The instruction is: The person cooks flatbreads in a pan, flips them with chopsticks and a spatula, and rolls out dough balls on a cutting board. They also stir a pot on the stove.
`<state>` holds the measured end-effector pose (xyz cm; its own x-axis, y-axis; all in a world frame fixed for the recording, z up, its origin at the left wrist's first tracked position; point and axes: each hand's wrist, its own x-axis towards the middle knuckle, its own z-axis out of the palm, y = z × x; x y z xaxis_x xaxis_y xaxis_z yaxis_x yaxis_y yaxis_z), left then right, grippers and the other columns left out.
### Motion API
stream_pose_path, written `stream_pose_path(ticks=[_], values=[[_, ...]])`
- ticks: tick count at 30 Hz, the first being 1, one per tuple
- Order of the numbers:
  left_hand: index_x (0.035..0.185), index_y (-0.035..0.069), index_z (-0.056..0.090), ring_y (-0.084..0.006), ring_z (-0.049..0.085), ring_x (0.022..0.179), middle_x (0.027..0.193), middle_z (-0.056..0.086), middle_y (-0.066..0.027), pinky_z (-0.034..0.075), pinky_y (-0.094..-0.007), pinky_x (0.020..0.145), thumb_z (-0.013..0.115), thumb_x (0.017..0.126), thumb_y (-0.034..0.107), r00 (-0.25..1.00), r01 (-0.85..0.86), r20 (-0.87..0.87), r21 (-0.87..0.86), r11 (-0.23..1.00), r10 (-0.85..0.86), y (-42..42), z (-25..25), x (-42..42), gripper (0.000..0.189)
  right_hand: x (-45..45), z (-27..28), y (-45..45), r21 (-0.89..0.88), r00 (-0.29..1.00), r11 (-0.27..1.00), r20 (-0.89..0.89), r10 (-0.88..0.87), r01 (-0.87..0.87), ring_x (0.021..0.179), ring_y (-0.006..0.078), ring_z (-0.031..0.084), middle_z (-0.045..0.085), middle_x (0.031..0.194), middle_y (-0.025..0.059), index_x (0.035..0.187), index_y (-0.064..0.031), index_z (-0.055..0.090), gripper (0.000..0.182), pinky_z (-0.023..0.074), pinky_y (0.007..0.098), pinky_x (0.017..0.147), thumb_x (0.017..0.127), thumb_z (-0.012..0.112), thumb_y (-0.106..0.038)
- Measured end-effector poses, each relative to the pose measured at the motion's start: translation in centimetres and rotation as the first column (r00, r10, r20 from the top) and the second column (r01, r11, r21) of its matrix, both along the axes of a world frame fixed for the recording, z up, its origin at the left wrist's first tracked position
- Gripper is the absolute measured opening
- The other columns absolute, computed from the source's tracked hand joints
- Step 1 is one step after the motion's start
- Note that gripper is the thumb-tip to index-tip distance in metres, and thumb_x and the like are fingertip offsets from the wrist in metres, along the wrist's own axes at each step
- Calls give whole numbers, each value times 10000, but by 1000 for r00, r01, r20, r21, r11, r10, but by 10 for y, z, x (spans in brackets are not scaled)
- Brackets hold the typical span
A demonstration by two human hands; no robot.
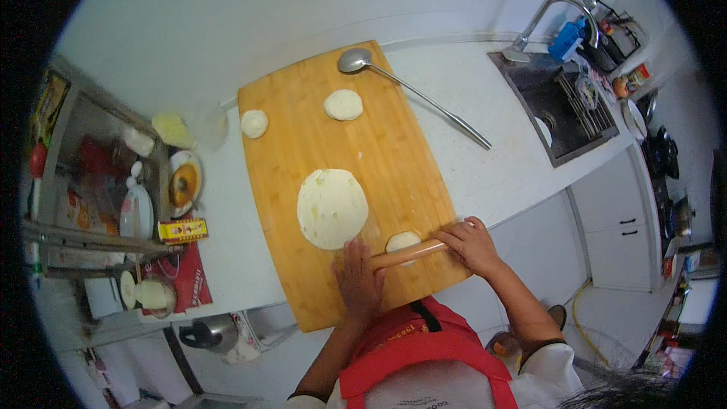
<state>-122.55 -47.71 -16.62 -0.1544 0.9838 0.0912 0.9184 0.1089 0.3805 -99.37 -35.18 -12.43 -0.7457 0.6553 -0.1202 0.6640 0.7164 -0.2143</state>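
A wooden rolling pin [410,254] lies across a small round of dough [403,241] near the front edge of the wooden board [295,136]. My right hand [467,243] grips the pin's right end. At its left end is my left hand [359,278], fingers extended over it and slightly blurred. A large flat dough disc [333,209], flecked with green, lies just beyond my left hand. Farther back on the board are a dough round [343,105] and a smaller dough piece [254,124] at the left edge.
A long-handled metal ladle [429,99] reaches from the board onto the white counter [477,176]. To the right is a sink [559,108] with a faucet [539,20]. A plate with orange-brown contents [184,183], a yellow box [183,231] and a rack [102,244] stand at left.
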Motion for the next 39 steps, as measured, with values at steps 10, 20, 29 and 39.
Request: stream_pose_path(ticks=[10, 20, 29, 39], values=[[1340, 15, 208, -307, 124, 1310, 1409, 172, -155, 107, -537, 1018, 435, 848, 320, 936, -324, -166, -64, 944, 310, 41, -9, 0, 621, -69, -28, 57, 177, 994, 982, 65, -84, 71, 1329, 240, 63, 112, 1430, 118, 1372, -123, 160, 601, 21, 482, 1052, 886, 314, -441], [1351, 20, 190, -321, 114, 1310, 1419, 152, -146, 81, -550, 1009, 431, 850, 349, 879, -474, -174, -222, 852, 444, 42, -13, 9, 646, -78, -38, 71, 128, 998, 991, -61, -27, 35, 1317, 265, 123, 167, 1415, 135, 1355, -95, 213, 597, 73, 492, 1044, 874, 379, -407], [1345, 38, 214, -315, 153, 1301, 1409, 183, -147, 123, -521, 1021, 453, 820, 418, 887, -438, -234, -162, 884, 397, 29, -13, 30, 691, -52, -41, 59, 147, 993, 989, -112, 32, -15, 1300, 285, 180, 221, 1393, 151, 1336, -45, 239, 674, 116, 512, 1028, 829, 462, -428], [1321, 57, 282, -268, 247, 1269, 1358, 293, -132, 209, -494, 982, 545, 785, 394, 956, -248, -204, -188, 950, 210, -37, -13, 67, 686, 25, -55, 9, 148, 964, 954, -3, 265, -262, 1260, 266, 274, 316, 1341, 142, 1290, -48, 319, 598, 169, 507, 1016, 783, 535, -280]])
